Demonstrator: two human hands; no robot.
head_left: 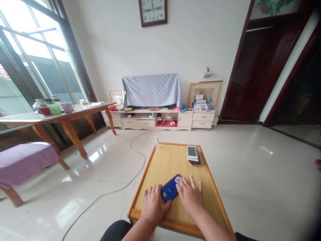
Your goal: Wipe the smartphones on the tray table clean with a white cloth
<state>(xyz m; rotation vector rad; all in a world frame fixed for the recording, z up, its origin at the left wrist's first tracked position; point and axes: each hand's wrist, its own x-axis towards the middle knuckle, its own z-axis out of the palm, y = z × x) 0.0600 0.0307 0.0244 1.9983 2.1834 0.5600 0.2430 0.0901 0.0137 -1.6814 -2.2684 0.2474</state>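
A blue smartphone (pixel 171 189), back side up with "vivo" lettering, lies slantwise on the wooden table (pixel 173 157) in front of me. My left hand (pixel 153 205) grips its near left end, fingers along one side and the thumb at the lower edge. Against the phone's far right end, the index and middle fingertips of my right hand (pixel 191 195) press a small white wad (pixel 178 180), perhaps tissue or cloth. The other fingers of that hand are spread above the tabletop. Part of the wad is hidden under the fingertips.
A stack of several phones (pixel 193 154) lies at the table's far right. At the far left corner stands a small pump bottle (pixel 156 142). A cable (pixel 120 189) runs over the floor to the left. A low cabinet (pixel 185 120) stands along the back wall.
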